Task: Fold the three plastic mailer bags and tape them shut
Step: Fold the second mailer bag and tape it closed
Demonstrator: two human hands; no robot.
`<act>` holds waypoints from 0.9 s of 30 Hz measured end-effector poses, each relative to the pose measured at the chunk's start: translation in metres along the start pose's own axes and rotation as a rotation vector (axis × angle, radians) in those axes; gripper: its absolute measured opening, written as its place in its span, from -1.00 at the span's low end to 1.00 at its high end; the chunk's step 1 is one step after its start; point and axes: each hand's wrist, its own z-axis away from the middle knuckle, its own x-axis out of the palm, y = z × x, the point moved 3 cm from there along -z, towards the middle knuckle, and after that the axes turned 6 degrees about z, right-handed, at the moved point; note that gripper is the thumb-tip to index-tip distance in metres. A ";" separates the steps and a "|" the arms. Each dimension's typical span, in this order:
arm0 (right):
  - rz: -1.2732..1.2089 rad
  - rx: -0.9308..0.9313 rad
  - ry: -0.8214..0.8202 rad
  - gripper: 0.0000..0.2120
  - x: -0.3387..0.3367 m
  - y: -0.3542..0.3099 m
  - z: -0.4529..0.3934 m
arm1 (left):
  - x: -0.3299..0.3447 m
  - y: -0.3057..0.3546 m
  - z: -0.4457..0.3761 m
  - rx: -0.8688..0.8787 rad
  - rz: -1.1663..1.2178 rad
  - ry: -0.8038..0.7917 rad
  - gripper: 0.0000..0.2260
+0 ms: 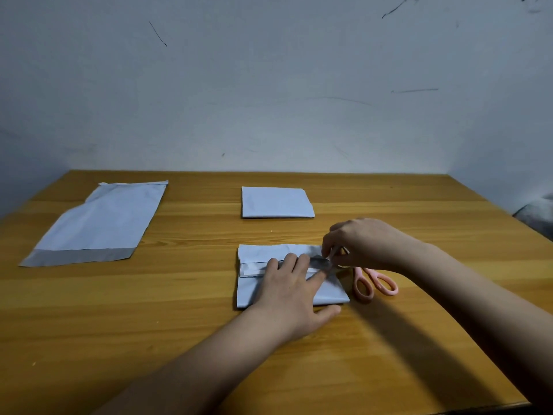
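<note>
1. Wall (pixel 269 85): pale, scuffed with dark marks, rising behind the far edge of the bench.
2. Bench (pixel 149 310): orange-brown wood grain, carrying everything below.
3. Unfolded mailer bag (pixel 101 223): flat at far left, lying at a slant, grey strip along its near end. Well apart from the other two bags.
4. Near mailer bag (pixel 257 292): folded, centre of bench, just in front of the person. A white strip runs across its upper part, and a grey flap is lifted at its right end.
5. Folded mailer bag (pixel 276 202): neat rectangle, far centre, directly beyond the near one, a gap of bare wood between them. No hand touches it.
6. Left hand (pixel 294 295): fingers straight and spread, pressing flat on the near mailer bag, fingertips reaching the white strip.
7. Right hand (pixel 356 239): fingers curled, pinching the grey flap at the bag's right upper corner.
8. Scissors (pixel 375 284): pink handles, lying on the bench just right of the near bag, blades hidden under the right hand.
</note>
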 end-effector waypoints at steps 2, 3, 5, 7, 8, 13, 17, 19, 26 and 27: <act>-0.034 0.024 0.003 -0.81 0.000 0.002 0.000 | 0.001 -0.001 0.001 -0.002 0.016 -0.002 -0.37; -0.045 0.036 0.002 -0.82 0.000 0.004 0.001 | 0.002 -0.002 0.001 -0.003 0.023 0.000 -0.37; -0.069 0.066 0.000 -0.84 -0.002 0.007 0.002 | 0.004 -0.003 0.002 -0.005 0.032 0.006 -0.37; -0.108 0.098 -0.006 -0.84 -0.003 0.010 0.003 | 0.004 -0.004 0.003 -0.006 0.038 0.011 -0.37; -0.134 0.113 -0.007 -0.84 -0.003 0.011 0.004 | 0.004 -0.005 0.004 -0.009 0.040 0.011 -0.37; -0.327 0.145 0.025 -0.93 -0.004 0.010 0.002 | 0.006 -0.011 0.008 -0.028 0.047 -0.005 -0.36; -0.277 0.107 0.069 -0.90 -0.005 -0.001 -0.007 | 0.005 -0.021 0.015 -0.063 0.051 0.005 -0.36; -0.255 0.101 0.095 -0.96 -0.004 -0.006 -0.011 | 0.004 -0.027 0.018 -0.079 0.070 0.012 -0.39; -0.345 0.148 0.140 -0.95 0.004 -0.006 -0.014 | 0.002 -0.032 0.019 -0.070 0.120 0.005 -0.37; -0.367 0.147 0.137 -0.95 0.005 -0.005 -0.015 | 0.002 -0.031 0.018 -0.063 0.126 0.010 -0.37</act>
